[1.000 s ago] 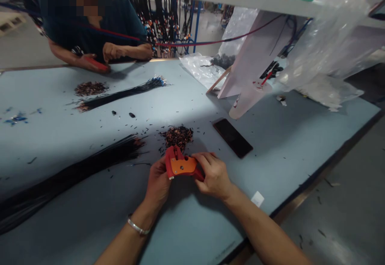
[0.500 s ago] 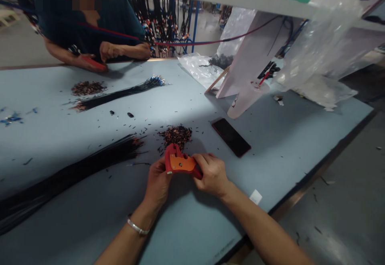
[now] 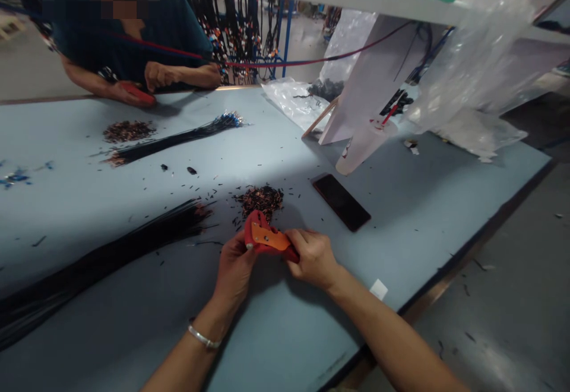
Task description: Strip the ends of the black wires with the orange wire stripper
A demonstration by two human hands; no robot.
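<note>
Both of my hands are on a red wire stripper [image 3: 269, 237] with an orange side plate, raised above the table. My right hand [image 3: 312, 256] is wrapped round its handle end. At the head end, my left hand [image 3: 235, 264] is closed on the tool, thumb near a pale spot on its lower corner; the other fingers are mostly hidden. Just beyond the tool lies a pile of black and copper wire scraps [image 3: 262, 199]. To the left, a thick bundle of black wires [image 3: 129, 246] stretches across the table, its copper-coloured ends pointing at the pile.
A phone [image 3: 341, 202] lies right of the pile, with a plastic cup [image 3: 366, 145] behind it. Across the table [image 3: 285, 344], a co-worker's hand [image 3: 127, 93] holds a red tool near a second wire bundle [image 3: 178, 138]. Plastic bags [image 3: 476, 53] hang at the right.
The wire stripper has tilted in my hands, so its orange side plate looks narrower. Both hands keep nearly the same place.
</note>
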